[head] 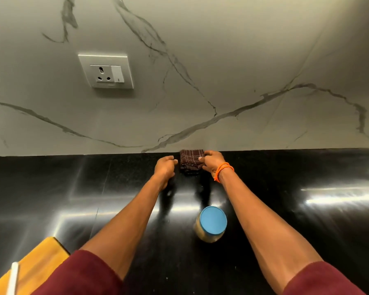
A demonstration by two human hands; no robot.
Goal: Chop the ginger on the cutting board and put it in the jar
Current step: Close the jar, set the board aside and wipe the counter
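Observation:
A jar (210, 228) with a blue lid stands closed on the black counter between my forearms, pale contents showing through its side. At the bottom left lies a corner of the yellow cutting board (42, 255), with a white handle-like object (13, 277) on it. No ginger is visible. Both arms reach to the back of the counter. My right hand (212, 162) grips a folded dark checked cloth (191, 162) at the wall. My left hand (165, 167) sits just left of the cloth with curled fingers; I cannot tell if it touches the cloth.
The glossy black counter (307, 220) runs the full width, meeting a marble-patterned wall. A socket with a switch (107, 71) sits on the wall at upper left. My dark red sleeves fill the bottom edge.

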